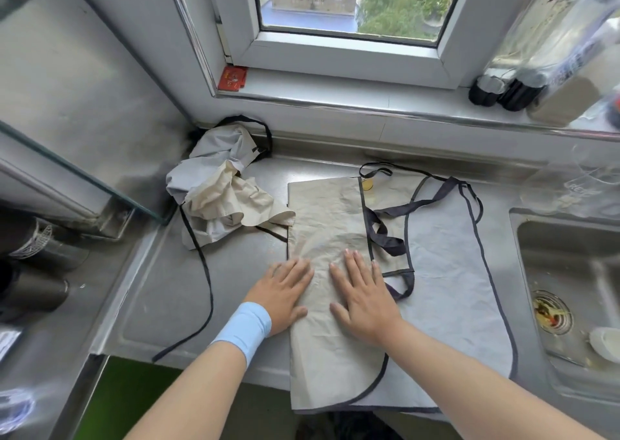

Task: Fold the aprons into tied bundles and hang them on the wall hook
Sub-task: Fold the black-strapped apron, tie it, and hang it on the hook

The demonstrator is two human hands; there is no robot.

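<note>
A beige and grey apron (328, 224) with dark trim lies flat on the steel counter, its beige left part folded over the grey side (449, 271). Its dark straps (389, 235) lie loose across the middle. My left hand (285, 292) and my right hand (362, 298) press flat, side by side, on the beige fold, fingers straight. A second apron (218, 191) sits crumpled in the back left corner, one long strap (208, 282) trailing toward the counter's front edge. No wall hook is in view.
A steel sink (570, 271) with a drain is at the right. Dark bottles (503, 90) stand on the window sill, beside a red packet (232, 77). A glass panel edge (84, 174) and dark pots (30, 271) are at left. The apron's bottom overhangs the counter's front edge.
</note>
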